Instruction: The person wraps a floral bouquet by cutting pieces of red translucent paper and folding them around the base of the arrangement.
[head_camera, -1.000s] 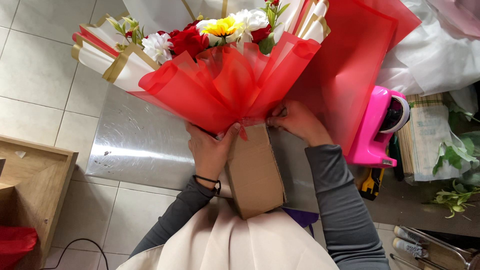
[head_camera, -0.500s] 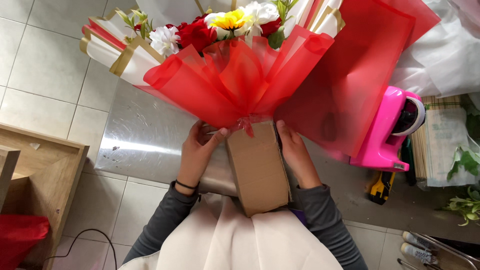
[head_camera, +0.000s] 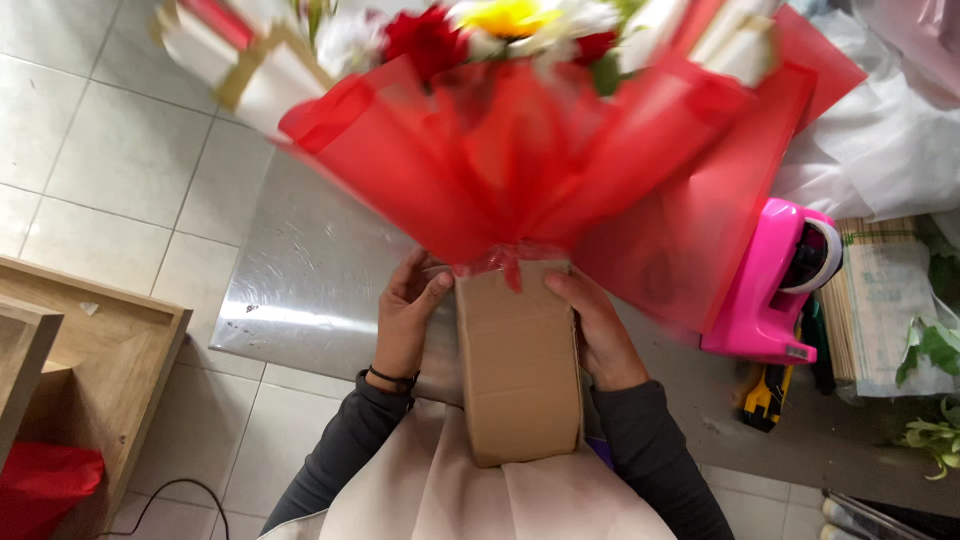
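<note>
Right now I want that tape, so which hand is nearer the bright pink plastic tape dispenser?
Right. The right hand grips the brown cardboard box on the pink tape dispenser side; the left hand holds the far side.

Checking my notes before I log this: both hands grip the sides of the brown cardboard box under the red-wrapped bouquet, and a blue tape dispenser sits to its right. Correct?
Not quite: the tape dispenser is pink, not blue, as the head view shows. The rest holds: the left hand and right hand grip the sides of the brown cardboard box under the red-wrapped bouquet.
</note>
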